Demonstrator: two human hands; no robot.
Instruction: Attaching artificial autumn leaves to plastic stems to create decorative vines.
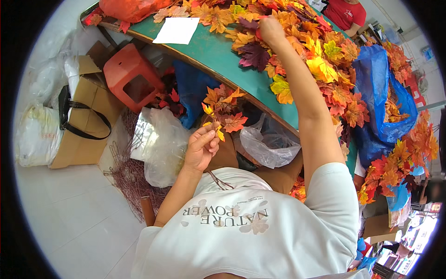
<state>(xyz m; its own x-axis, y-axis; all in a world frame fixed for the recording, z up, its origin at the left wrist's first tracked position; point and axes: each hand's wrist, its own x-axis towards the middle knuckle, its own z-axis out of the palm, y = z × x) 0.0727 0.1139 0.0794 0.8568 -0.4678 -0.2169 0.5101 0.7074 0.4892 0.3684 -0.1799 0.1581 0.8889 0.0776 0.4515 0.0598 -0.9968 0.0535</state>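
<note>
My left hand (203,146) is closed, thumb against fingers, round the thin stem of an artificial maple-leaf spray (227,109). Orange, red and yellow leaves fan out above the fingers, and the brown stem's lower end (219,180) shows below, by my shirt. With the arm stretched far across the green table (206,56), my right hand (272,31) is at a large heap of loose artificial maple leaves (320,67). Its fingers are curled; a bit of red shows by the fingertips, but what they hold is hidden. A dark purple leaf (254,56) lies just below that hand.
White paper (175,30) lies on the table beside a red bag (132,8). Left stand a red stool (132,76), a cardboard box (86,121) and bundled brown stems (132,162). A clear plastic bag (269,144) hangs near my lap; a blue bag (378,97) sits right. Another person (344,15) is at the far right.
</note>
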